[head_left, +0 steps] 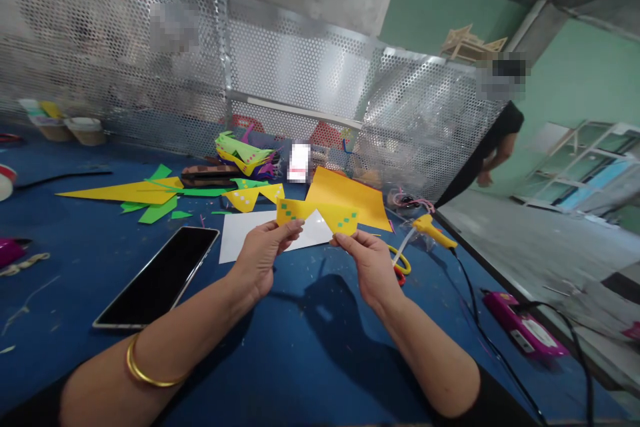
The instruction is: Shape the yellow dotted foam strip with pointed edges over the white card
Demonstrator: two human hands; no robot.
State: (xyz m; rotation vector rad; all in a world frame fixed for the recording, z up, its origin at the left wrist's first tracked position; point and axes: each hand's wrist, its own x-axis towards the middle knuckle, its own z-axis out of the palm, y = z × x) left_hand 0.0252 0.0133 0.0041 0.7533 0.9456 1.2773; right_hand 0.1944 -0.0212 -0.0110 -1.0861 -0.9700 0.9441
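Left hand (260, 253) and right hand (373, 263) pinch a yellow, triangularly notched paper strip (332, 214), green-squared at both ends, above the blue counter (240, 353), inside its right edge.

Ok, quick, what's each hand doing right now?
Left hand: closed, pinching one end of the yellow paper piece.
Right hand: closed, pinching the other end of that same piece.

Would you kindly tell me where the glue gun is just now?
In the head view, the glue gun is right of centre near the right edge of the table, beyond the right hand, with the purple box nearer the camera.
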